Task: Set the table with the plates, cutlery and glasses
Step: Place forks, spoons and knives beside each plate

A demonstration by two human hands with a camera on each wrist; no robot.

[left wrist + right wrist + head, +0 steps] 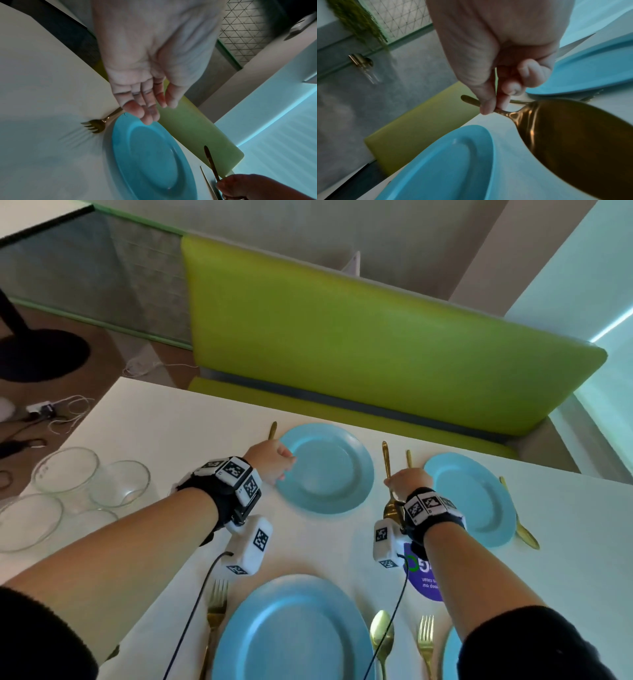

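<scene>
Several blue plates lie on the white table (154,419). My left hand (279,462) hovers open with straight fingers (147,115) over the left rim of the far left plate (325,469) and holds nothing. A gold fork (96,125) lies on the table just left of that plate. My right hand (404,479) pinches the handle of a gold spoon (386,457) between the far left plate and the far right plate (469,498). In the right wrist view thumb and fingers (486,106) grip the handle, and the spoon's bowl (573,142) fills the lower right.
Another gold handle (409,458) lies left of the far right plate, and a gold piece (520,525) lies on its right. The near plate (294,631) has a fork (215,611) and a spoon (382,635) beside it. Glass bowls (65,470) stand at the left. A green bench (376,337) runs behind the table.
</scene>
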